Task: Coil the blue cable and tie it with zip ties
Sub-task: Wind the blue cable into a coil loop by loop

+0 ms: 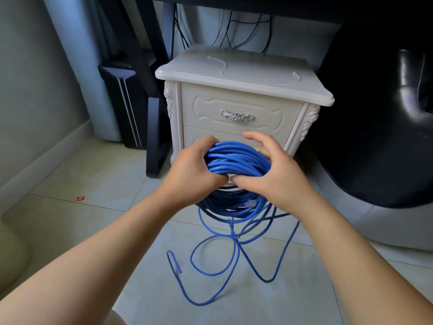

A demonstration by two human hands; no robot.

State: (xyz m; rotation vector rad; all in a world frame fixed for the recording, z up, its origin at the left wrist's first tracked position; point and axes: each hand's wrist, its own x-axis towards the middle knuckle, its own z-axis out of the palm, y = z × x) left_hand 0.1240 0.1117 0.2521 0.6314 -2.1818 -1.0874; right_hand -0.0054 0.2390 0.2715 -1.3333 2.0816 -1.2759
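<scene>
A blue cable (234, 160) is bundled into a thick coil that I hold in front of a white nightstand. My left hand (192, 170) grips the coil's left side, fingers wrapped around the strands. My right hand (271, 170) holds the right side, thumb under the bundle and fingers curled over the top. Loose loops of the same cable hang below my hands and trail over the tiled floor. A clear plug shows among the lower strands. Pale curved strips (216, 62), possibly zip ties, lie on the nightstand top.
The white nightstand (234, 109) with a silver drawer handle stands straight ahead. A black computer tower (126, 102) and black desk leg are to its left, a black chair (386, 113) to its right. Thin black wires hang behind. A small red scrap (80, 198) lies on the floor tiles.
</scene>
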